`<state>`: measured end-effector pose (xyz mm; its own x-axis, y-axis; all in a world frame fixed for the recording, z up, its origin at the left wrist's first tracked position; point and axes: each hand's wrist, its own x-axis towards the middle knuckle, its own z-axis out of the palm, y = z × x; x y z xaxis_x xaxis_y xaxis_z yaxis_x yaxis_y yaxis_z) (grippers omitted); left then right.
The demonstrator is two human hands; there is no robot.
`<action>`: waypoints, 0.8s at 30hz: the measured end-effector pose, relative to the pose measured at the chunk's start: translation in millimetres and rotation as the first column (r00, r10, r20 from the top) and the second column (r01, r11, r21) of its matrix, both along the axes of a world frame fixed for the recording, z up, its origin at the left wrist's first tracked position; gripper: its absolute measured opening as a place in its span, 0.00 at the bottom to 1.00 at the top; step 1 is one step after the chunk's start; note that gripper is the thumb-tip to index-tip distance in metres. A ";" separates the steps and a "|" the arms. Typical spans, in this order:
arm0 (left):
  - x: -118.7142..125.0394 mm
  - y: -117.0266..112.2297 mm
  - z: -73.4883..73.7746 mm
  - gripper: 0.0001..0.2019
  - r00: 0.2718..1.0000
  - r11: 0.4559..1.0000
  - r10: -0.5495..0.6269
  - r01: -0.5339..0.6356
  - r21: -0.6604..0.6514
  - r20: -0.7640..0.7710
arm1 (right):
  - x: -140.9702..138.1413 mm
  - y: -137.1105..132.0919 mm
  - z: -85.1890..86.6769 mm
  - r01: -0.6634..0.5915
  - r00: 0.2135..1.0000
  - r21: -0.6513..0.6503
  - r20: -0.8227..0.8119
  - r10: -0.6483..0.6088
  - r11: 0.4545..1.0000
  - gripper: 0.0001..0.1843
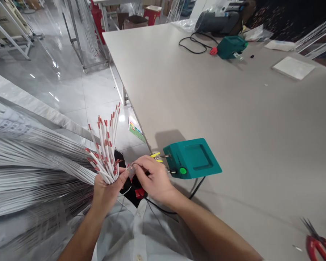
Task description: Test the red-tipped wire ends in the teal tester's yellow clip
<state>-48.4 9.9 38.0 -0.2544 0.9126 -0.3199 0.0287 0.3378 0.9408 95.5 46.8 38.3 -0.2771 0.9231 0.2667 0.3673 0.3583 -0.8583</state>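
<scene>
Gripping a bundle of white wires with red tips (105, 167), the left hand (108, 193) closes around its lower part above the lap, beside the bench edge; the right hand (155, 182) presses thumb and fingertips together on what appears to be a fine wire end (131, 168) next to the left thumb. The splayed tips suggest a likely fault: should the left hand loosen, single wires could slip out and fall to the floor. A hard pull by the right hand might bend or fray the end, and the black cord (197, 188) passing beneath that forearm could snag and drag the teal box with a green button (191, 159), which sits near the edge. Long bundles of white wire (40, 156) lie at the left. The pale grey bench (233, 105) also carries red-handled scissors (313, 248) at the near right corner and, farther off, a white slab (293, 68), a second teal box (229, 47) and a dark motor (217, 22). Beyond, a metal rack (78, 43) and a red stool (152, 14) stand on the glossy tiled floor (70, 88)
</scene>
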 end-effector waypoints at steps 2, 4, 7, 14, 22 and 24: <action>-0.2 -0.1 1.4 0.08 1.000 1.000 -0.003 0.003 -0.011 0.001 | 5.6 1.8 8.6 0.031 0.998 0.037 -0.058 -0.029 0.999 0.09; -0.1 0.1 4.3 0.08 0.999 0.999 -0.035 0.035 0.004 0.002 | 10.6 5.0 18.0 -0.032 0.996 0.049 -0.086 0.036 0.998 0.10; -0.4 0.7 12.5 0.05 0.992 0.992 -0.123 0.122 0.031 0.030 | 15.4 13.2 28.7 -0.273 0.962 0.005 -0.034 0.273 0.962 0.08; -7.8 -1.1 24.8 0.05 0.973 0.974 -0.216 0.208 0.085 0.085 | 13.6 29.8 34.0 -0.591 0.806 -0.217 -0.178 0.564 0.777 0.04; -14.9 -4.7 -0.8 0.03 0.955 0.975 -0.115 0.055 0.215 0.275 | -21.2 2.6 7.4 -0.534 0.654 -0.535 -0.752 -0.081 0.655 0.07; -13.1 -5.4 -3.9 0.02 0.951 0.975 -0.078 0.010 0.222 0.300 | -29.2 -2.9 2.8 -0.540 0.583 -0.566 -0.785 -0.208 0.623 0.09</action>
<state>-61.5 4.5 34.1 -0.1336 0.9763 -0.1704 -0.2612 0.1312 0.9563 66.2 43.9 41.1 -0.4984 0.8336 -0.2381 -0.5006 -0.5009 -0.7060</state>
